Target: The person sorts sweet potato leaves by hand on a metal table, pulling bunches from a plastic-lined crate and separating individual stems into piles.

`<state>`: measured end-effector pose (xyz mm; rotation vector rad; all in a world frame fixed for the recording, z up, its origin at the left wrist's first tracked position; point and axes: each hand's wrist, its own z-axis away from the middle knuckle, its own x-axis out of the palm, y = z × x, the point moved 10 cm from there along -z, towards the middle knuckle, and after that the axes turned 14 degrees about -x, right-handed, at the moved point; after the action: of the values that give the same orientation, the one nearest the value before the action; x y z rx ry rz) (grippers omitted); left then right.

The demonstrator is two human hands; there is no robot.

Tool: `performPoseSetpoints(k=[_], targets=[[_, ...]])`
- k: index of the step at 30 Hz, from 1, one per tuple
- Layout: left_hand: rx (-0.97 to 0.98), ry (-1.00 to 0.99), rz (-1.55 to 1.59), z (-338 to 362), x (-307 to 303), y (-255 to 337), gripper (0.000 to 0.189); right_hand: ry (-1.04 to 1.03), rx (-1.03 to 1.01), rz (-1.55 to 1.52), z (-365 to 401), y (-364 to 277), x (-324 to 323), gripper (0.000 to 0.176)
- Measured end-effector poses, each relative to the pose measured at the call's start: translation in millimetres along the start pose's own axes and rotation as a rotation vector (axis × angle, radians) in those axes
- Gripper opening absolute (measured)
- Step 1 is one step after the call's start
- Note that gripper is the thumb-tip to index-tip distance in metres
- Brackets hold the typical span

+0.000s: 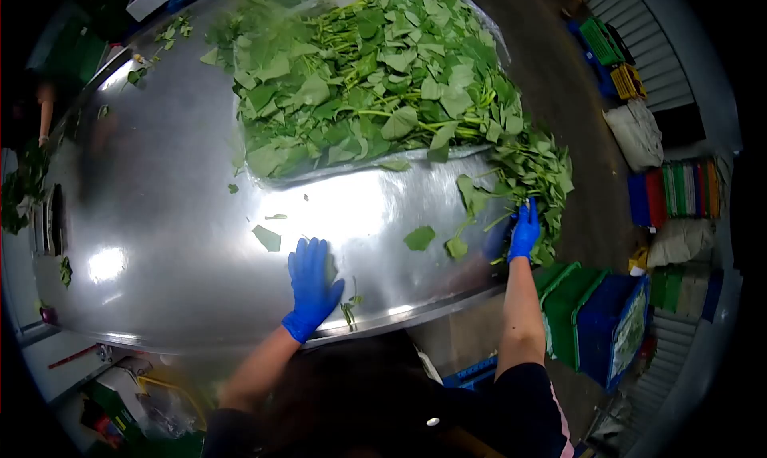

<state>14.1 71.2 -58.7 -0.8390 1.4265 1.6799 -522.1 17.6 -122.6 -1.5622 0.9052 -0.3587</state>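
Note:
Both of my hands wear blue gloves. My left hand lies flat on the metal table, fingers spread, holding nothing, with small leaf scraps just to its right. At the table's right edge, my right hand is against a bunch of leafy stems; leaves partly hide its fingers, so its hold on them is unclear. Beyond my hands, a big heap of green leafy stems lies on clear plastic. Loose leaves are scattered between the heap and me.
Stacked green crates and a blue crate stand at the table's right corner. Further right are a white sack and coloured crates. Another person's arm shows at the far left.

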Motion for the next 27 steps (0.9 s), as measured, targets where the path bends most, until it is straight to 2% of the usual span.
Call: performPoseSetpoints(k=[1, 3, 5, 7, 9, 11, 13, 15, 16, 18, 21, 22, 25, 27], targets=[[-0.022, -0.008, 0.021, -2, 0, -1, 0.080, 0.002, -0.018, 0.018, -12, -3, -4, 0.036], [-0.023, -0.013, 0.047, -6, 11, -8, 0.080, -0.040, 0.135, 0.028, -30, 12, -10, 0.036], [-0.005, 0.043, 0.097, -10, -3, 7, 0.080, -0.009, 0.209, 0.004, -34, -9, -8, 0.033], [0.012, 0.058, 0.123, -18, -19, 20, 0.079, 0.120, 0.320, -0.170, -44, 18, -14, 0.030], [0.028, 0.136, 0.171, -31, -41, 28, 0.078, 0.088, 0.407, -0.354, -24, 5, 0, 0.030], [0.015, 0.200, 0.205, -47, -68, 33, 0.077, 0.074, 0.358, -0.472, 16, -17, 12, 0.030], [0.016, 0.283, 0.257, -65, -92, 32, 0.077, 0.071, 0.237, -0.327, 68, -56, 23, 0.028], [0.033, 0.389, 0.323, -85, -121, 26, 0.078, -0.118, 0.124, -0.124, 107, -53, 27, 0.029], [-0.008, 0.402, 0.386, -97, -134, 21, 0.077, -0.195, -0.096, 0.105, 116, -72, 28, 0.031], [0.030, 0.474, 0.442, -117, -167, 20, 0.072, -0.329, -0.545, 0.562, 140, -118, 48, 0.037], [0.011, 0.519, 0.654, -158, -216, 10, 0.066, -0.537, -0.573, 0.597, 138, -177, 95, 0.043], [0.020, 0.540, 0.668, -166, -227, 9, 0.062, -0.611, -0.590, 0.496, 131, -209, 120, 0.042], [0.038, 0.508, 0.832, -213, -235, -5, 0.060, -0.655, -0.588, 0.209, 126, -274, 201, 0.041], [0.019, 0.445, 0.947, -247, -236, -10, 0.054, -0.701, -0.688, 0.075, 122, -308, 264, 0.042]])
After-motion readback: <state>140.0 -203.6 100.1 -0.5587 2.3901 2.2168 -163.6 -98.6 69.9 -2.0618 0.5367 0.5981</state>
